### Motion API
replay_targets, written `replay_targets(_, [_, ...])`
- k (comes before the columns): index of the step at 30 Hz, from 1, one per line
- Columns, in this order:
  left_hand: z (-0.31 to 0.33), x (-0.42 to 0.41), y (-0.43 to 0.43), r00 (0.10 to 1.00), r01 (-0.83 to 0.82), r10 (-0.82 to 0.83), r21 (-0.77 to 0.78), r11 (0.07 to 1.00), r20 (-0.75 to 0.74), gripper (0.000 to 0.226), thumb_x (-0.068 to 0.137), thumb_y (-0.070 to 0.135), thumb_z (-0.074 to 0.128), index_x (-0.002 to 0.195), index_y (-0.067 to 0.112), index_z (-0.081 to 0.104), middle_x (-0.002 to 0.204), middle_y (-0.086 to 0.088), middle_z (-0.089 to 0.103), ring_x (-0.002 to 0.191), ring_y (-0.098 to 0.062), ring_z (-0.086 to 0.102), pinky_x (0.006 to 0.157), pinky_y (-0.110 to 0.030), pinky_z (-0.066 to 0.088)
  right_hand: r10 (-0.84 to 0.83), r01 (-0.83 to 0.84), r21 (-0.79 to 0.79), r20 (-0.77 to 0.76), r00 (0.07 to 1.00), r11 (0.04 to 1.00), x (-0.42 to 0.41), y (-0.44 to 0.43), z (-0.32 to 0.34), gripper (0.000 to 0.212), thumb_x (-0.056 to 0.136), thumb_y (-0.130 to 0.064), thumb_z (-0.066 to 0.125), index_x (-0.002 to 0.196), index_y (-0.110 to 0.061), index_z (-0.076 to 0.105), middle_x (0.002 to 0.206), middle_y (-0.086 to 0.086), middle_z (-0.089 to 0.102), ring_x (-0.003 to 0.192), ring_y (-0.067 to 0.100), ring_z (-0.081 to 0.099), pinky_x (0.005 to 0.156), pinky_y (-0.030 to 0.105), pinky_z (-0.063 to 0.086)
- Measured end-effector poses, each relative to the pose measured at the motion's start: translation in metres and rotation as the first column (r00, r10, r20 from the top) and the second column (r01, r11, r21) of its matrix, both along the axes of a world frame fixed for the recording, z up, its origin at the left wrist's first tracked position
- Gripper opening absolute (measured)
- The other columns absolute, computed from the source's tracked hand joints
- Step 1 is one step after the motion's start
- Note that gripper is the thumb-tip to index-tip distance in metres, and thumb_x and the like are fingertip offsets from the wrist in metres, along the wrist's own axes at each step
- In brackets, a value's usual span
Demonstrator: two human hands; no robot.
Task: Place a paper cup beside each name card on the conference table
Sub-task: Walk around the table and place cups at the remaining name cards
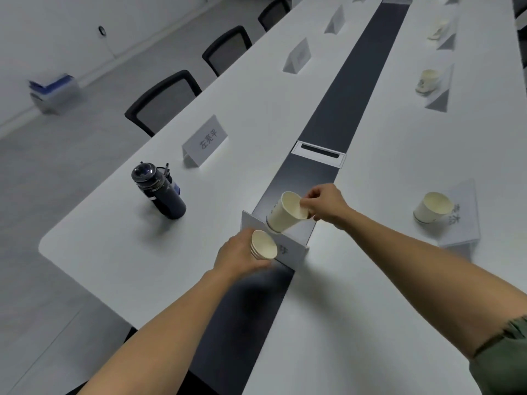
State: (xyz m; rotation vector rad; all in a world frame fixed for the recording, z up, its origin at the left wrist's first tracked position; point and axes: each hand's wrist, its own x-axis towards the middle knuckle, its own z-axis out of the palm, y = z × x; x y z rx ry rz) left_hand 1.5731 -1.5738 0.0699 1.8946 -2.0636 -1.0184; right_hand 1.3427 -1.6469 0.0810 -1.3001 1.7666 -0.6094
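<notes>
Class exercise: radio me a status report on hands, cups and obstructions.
Left hand grips cup stack. Right hand holds single cup by rim, over head-end name card. Nothing blocking.

Grey floor (71,172), white wall (57,21), blk chairs (165,101).

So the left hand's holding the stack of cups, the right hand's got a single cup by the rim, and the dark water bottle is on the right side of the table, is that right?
Not quite. The left hand does hold the stack of cups and the right hand pinches a single cup by its rim, but the head view shows the dark water bottle on the left side of the table.
</notes>
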Motion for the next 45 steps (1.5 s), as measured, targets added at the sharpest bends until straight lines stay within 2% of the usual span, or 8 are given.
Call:
replay_targets(10, [-0.038, 0.033, 0.013, 0.993, -0.098, 0.092, 0.078, 0.992, 0.073, 0.068, 0.063, 0.048, 0.083, 0.118, 0.03, 0.049, 0.116, 0.01, 0.06, 0.102, -0.018, 0.058, 0.076, -0.029, 0.043, -0.265, 0.264, 0.156, -0.018, 0.964, 0.952, 0.008, -0.047, -0.079, 0.009, 0.087, -0.008, 0.07, 0.08, -0.007, 0.063, 0.07, 0.011, 0.07, 0.063, 0.026, 0.073, 0.079, 0.042, 0.062])
replay_targets(15, [-0.052, 0.043, 0.022, 0.987, -0.142, 0.132, 0.106, 0.984, 0.092, 0.073, 0.062, 0.049, 0.084, 0.123, 0.028, 0.048, 0.12, 0.008, 0.06, 0.107, -0.02, 0.058, 0.084, -0.033, 0.049, -0.322, 0.314, 0.202, 0.011, 0.947, 0.928, 0.016, -0.052, -0.098, 0.015, 0.085, -0.01, 0.073, 0.096, -0.002, 0.067, 0.091, 0.018, 0.073, 0.071, 0.033, 0.075, 0.079, 0.045, 0.062])
replay_targets(20, [-0.052, 0.051, 0.033, 0.985, -0.169, 0.163, 0.111, 0.979, 0.06, 0.075, 0.059, 0.051, 0.082, 0.122, 0.029, 0.048, 0.117, 0.008, 0.059, 0.105, -0.018, 0.059, 0.084, -0.034, 0.052, -0.305, 0.301, 0.204, -0.015, 0.952, 0.932, 0.016, -0.045, -0.09, 0.023, 0.087, -0.024, 0.074, 0.098, -0.005, 0.066, 0.08, 0.009, 0.07, 0.072, 0.03, 0.076, 0.083, 0.044, 0.061])
replay_targets(24, [-0.034, 0.059, 0.045, 0.975, -0.22, 0.223, 0.089, 0.971, -0.025, 0.071, 0.06, 0.05, 0.08, 0.119, 0.03, 0.047, 0.114, 0.006, 0.056, 0.1, -0.017, 0.059, 0.081, -0.032, 0.053, -0.231, 0.244, 0.104, -0.123, 0.965, 0.964, 0.017, -0.031, -0.066, 0.023, 0.088, -0.03, 0.07, 0.074, -0.014, 0.061, 0.086, 0.012, 0.072, 0.084, 0.033, 0.072, 0.084, 0.045, 0.059])
replay_targets(27, [-0.017, 0.072, 0.057, 0.961, -0.262, 0.266, 0.053, 0.964, -0.077, 0.07, 0.06, 0.054, 0.079, 0.118, 0.031, 0.045, 0.113, 0.005, 0.054, 0.1, -0.017, 0.058, 0.083, -0.034, 0.052, -0.151, 0.158, 0.021, -0.186, 0.971, 0.987, 0.029, -0.018, -0.037, 0.02, 0.091, -0.031, 0.066, 0.086, -0.013, 0.062, 0.091, 0.008, 0.069, 0.087, 0.029, 0.067, 0.074, 0.036, 0.052])
replay_targets(32, [0.009, 0.111, 0.097, 0.927, -0.353, 0.348, -0.012, 0.935, -0.138, 0.079, 0.053, 0.064, 0.081, 0.116, 0.032, 0.045, 0.108, 0.007, 0.057, 0.098, -0.016, 0.058, 0.085, -0.036, 0.051, 0.017, -0.028, -0.051, -0.215, 0.976, 0.998, 0.08, 0.013, 0.003, 0.021, 0.091, -0.031, 0.063, 0.089, -0.01, 0.068, 0.084, 0.007, 0.072, 0.081, 0.027, 0.07, 0.074, 0.036, 0.054])
replay_targets(38, [0.039, 0.177, 0.172, 0.879, -0.458, 0.44, -0.07, 0.886, -0.184, 0.083, 0.061, 0.047, 0.087, 0.128, 0.027, 0.041, 0.103, 0.002, 0.06, 0.086, -0.013, 0.059, 0.069, -0.023, 0.047, 0.241, -0.264, -0.074, -0.229, 0.943, 0.962, 0.177, 0.068, 0.029, 0.023, 0.092, -0.032, 0.064, 0.092, -0.011, 0.07, 0.085, 0.007, 0.073, 0.083, 0.027, 0.07, 0.079, 0.039, 0.058])
replay_targets(45, [0.06, 0.297, 0.313, 0.812, -0.58, 0.555, -0.151, 0.8, -0.181, 0.073, 0.062, 0.031, 0.09, 0.124, 0.019, 0.054, 0.107, 0.002, 0.066, 0.102, -0.018, 0.061, 0.082, -0.028, 0.048, 0.419, -0.452, -0.084, -0.258, 0.871, 0.888, 0.325, 0.175, 0.051, 0.023, 0.088, -0.031, 0.067, 0.087, -0.009, 0.072, 0.08, 0.01, 0.074, 0.081, 0.029, 0.072, 0.08, 0.043, 0.059])
